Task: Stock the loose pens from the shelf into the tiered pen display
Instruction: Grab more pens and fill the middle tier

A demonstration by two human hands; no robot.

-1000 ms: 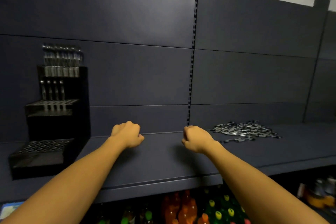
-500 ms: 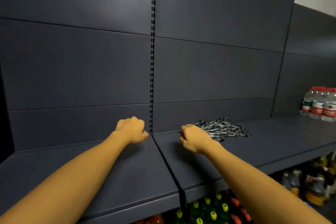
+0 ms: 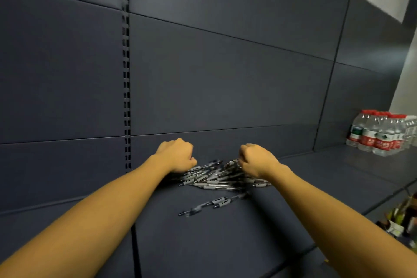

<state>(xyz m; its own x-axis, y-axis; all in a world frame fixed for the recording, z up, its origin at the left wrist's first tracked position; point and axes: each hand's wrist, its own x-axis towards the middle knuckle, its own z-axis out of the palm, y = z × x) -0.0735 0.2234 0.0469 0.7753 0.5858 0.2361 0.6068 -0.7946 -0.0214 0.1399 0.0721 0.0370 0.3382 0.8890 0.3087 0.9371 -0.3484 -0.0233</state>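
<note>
A heap of loose clear-barrelled pens with grey grips [image 3: 216, 176] lies on the dark blue metal shelf [image 3: 225, 232] – light, stiff, likely to roll, best gathered mid-barrel. Left hand [image 3: 177, 155] and right hand [image 3: 257, 160] sit curled over it – whether they grip pens, I cannot tell

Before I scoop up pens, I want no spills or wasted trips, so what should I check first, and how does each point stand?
1. Left hand at the pen pile: ok, it sits at the pile's left edge.
2. Right hand at the pile: ok, over its right side.
3. Pens actually gripped: cannot tell, both fists are curled and hide the fingers.
4. Stray pens gathered: not ok, a few lie apart, nearer the shelf front.
5. Tiered display in sight: not ok, it is out of view.
6. Water bottles clear of the pile: ok, far to the right.
</note>
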